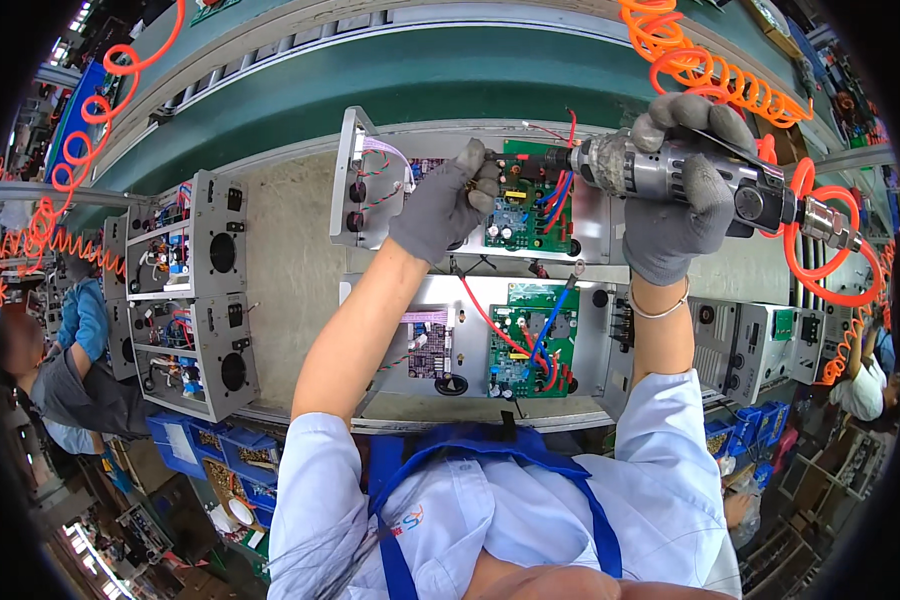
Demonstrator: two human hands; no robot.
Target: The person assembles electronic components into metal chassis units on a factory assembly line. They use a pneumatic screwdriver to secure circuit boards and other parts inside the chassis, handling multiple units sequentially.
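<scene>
Both my hands wear grey gloves. My right hand (685,190) is wrapped round a pneumatic screwdriver (710,180), held sideways with its bit toward the left. Its tip reaches my left hand (450,205), whose fingers are pinched together; what they grip, if anything, is too small to make out. Below both hands lies the far metal chassis (597,215), carrying a green circuit board (520,210) with red and blue wires. Nearer me sits a similar chassis (470,300) with a second green board (520,365), a purple board (430,350) and loose red and blue cables.
Open metal cases (195,255) with wiring stand stacked at left, and more grey cases (740,345) at right. An orange coiled air hose (820,290) trails from the screwdriver. Blue parts bins (220,450) sit at lower left. Another person (80,340) is farther left.
</scene>
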